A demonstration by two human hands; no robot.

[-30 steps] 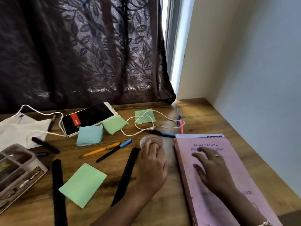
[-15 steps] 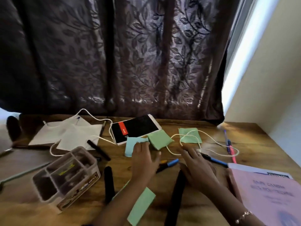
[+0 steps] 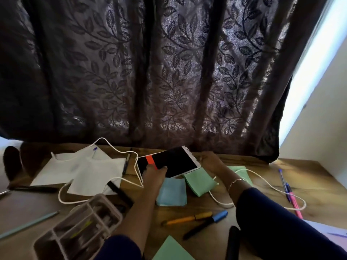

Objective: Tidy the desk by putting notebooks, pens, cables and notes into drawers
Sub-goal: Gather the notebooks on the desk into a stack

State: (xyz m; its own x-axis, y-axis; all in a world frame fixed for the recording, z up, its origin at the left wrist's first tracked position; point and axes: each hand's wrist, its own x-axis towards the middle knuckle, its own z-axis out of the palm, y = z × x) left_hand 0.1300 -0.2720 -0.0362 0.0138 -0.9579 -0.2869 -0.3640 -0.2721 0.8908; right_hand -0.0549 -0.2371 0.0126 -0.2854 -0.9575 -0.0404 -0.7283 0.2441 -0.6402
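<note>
Wooden desk (image 3: pixel 309 175), backed by a dark leaf-patterned curtain (image 3: pixel 169 72), carries the whole clutter; no drawer is in view.

Finding 1, change of target. One second ago the right hand lay flat on a pink book at the person's 3 o'clock and the left sat on a small round item. Half a second ago both hovered over the pens and note pads. Both have since reached out to 12 o'clock and met on the black spiral notebook (image 3: pixel 172 160).

Finding 2, the notebook lies at the far edge of the desk, under the curtain hem, apparently where it lay before. White paper sheets (image 3: pixel 84 169) lie at its 9 o'clock, and its near corner overlaps the green sticky-note pad (image 3: pixel 199 182) at 5 o'clock. The blue sticky-note pad (image 3: pixel 171 192) sits at 6 o'clock.

Finding 3, hands. The left hand (image 3: pixel 153 178) grips the near edge, its fingers curled over the red band. The right hand (image 3: pixel 212 163) rests against the spiral-bound end. Its fingers are turned away, so a clasp cannot be confirmed.

Finding 4, a white cable (image 3: pixel 222 203) bends right against the notebook's 9 o'clock edge and also loops under the right forearm.

Assessment: the notebook appears chosen as the first item to stow, and the lift looks about to begin. Nothing has yet been put away. The orange pen (image 3: pixel 187 219) and blue-capped pen (image 3: pixel 206 223) at 6 o'clock remain untouched. The cable may drag if the notebook rises carelessly.
</note>
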